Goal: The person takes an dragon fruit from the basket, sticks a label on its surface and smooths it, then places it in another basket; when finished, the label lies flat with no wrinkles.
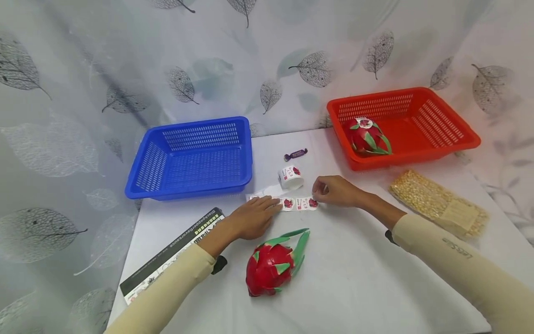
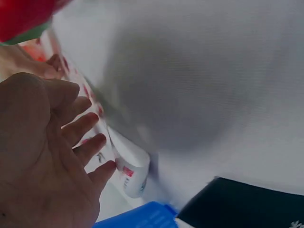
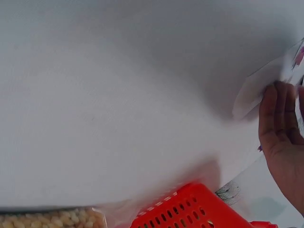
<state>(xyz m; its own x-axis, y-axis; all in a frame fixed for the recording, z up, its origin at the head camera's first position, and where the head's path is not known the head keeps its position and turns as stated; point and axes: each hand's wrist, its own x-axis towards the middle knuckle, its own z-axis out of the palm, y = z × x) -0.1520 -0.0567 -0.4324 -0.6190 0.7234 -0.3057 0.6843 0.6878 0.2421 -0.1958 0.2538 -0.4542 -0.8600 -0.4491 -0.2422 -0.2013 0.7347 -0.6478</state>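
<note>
Hands apart: the left hand (image 1: 256, 217) rests relaxed fingers on a white paper strip of dragon-fruit stickers (image 1: 298, 204); the right hand (image 1: 337, 190) pinches the strip's end. Beyond the right hand, a red, green-leafed dragon fruit (image 1: 363, 139) in a red plastic basket (image 1: 417, 160) wears a sticker — apparently done. Its unboxed match (image 1: 269, 269), nearer the body than the left hand, shows none — seemingly left to do.

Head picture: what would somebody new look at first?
Probably the bright red dragon fruit with green tips, lying on the white table near the person. Next might be the red basket at the back right, with another dragon fruit inside, and the blue basket at the back left. In the middle, a strip of stickers runs between the two grips.
</note>
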